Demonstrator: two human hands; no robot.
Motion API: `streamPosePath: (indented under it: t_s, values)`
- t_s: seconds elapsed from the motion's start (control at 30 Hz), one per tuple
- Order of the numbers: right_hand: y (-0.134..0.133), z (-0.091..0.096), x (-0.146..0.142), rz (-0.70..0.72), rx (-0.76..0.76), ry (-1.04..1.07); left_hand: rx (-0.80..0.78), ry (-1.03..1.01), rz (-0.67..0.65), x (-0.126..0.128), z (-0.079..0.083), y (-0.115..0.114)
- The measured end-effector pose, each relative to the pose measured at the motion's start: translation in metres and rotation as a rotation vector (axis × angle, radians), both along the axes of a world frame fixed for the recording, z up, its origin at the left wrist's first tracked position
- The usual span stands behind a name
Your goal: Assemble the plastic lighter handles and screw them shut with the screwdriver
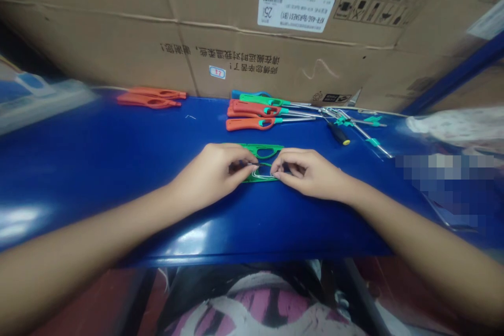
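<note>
Two orange lighter shells (151, 97) lie at the back left of the blue table (79, 168). At its centre, the left hand (214, 170) and right hand (305, 173) both pinch a green lighter shell (263, 151). Assembled lighters (255, 113) lie behind it, and a screwdriver (339, 135) lies to the right.

Logged glossy deep blue across the bench top (98, 168). Green for the casing (263, 151) near mid-bench. Orange with teal triggers for lighters (252, 123) toward the far edge; plain orange for shells (151, 97) far-left. Black and yellow for screwdriver handle (339, 135). Brown for cardboard (118, 37), white for label (295, 9).
</note>
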State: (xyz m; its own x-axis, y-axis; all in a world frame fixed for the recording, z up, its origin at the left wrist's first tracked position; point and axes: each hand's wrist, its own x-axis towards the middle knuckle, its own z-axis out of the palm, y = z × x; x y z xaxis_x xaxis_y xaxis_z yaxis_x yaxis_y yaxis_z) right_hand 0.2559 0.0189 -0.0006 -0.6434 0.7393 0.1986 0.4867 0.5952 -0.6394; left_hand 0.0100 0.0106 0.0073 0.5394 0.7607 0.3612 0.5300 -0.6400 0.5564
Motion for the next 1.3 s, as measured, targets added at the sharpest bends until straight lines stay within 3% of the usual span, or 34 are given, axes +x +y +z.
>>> streamPosePath:
  t_s: [0.93, 1.13, 1.3]
  values:
    - [-0.001, -0.001, 0.001, 0.015, 0.066, -0.044, -0.087, 0.073, -0.023, -0.001, -0.007, 0.011]
    - [-0.002, 0.001, 0.000, 0.001, 0.051, -0.068, 0.001, 0.170, -0.046, -0.003, -0.004, 0.005]
    - [-0.002, 0.002, 0.000, 0.000, 0.044, -0.077, -0.026, 0.242, -0.039, -0.005, -0.003, 0.003]
